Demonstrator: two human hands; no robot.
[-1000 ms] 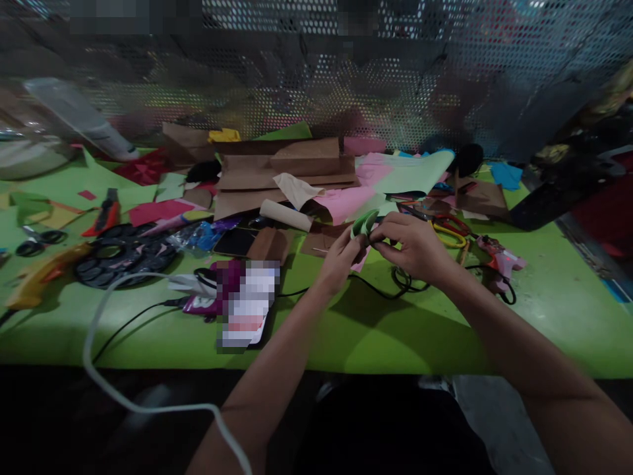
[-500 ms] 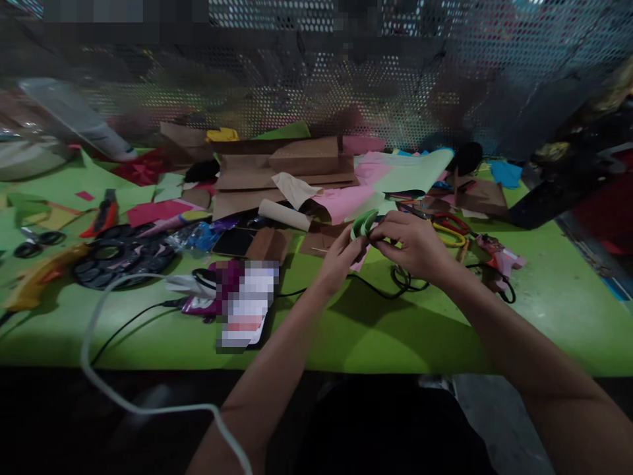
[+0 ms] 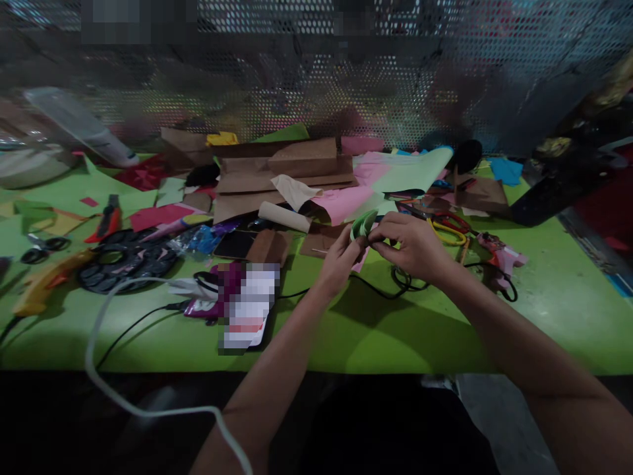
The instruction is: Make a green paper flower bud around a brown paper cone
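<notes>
A curled piece of green paper (image 3: pixel 363 225) is held up above the table, between my two hands. My left hand (image 3: pixel 341 258) is closed on its lower left side. From the right, my right hand (image 3: pixel 408 243) pinches at the edge of the same piece; the fingertips hide what exactly they grip. Behind the hands lie pink paper (image 3: pixel 343 201) and a pale green sheet (image 3: pixel 413 173). Yellow-handled scissors (image 3: pixel 448 234) rest just right of my right hand. A black cable (image 3: pixel 378 290) runs on the table below both hands.
A phone (image 3: pixel 251 307) lies left of my left forearm, with a white cable (image 3: pixel 148 412) looping nearby. Further left are a black round tray (image 3: pixel 123 274), a yellow glue gun (image 3: pixel 47 287), pliers (image 3: pixel 106 221) and small scissors (image 3: pixel 42 247). Brown paper (image 3: pixel 284 171) and a cardboard tube (image 3: pixel 284 216) lie behind.
The view has shifted slightly, so the things at the left sit a little further right. Both hands keep their hold on the green paper, with hardly any movement.
</notes>
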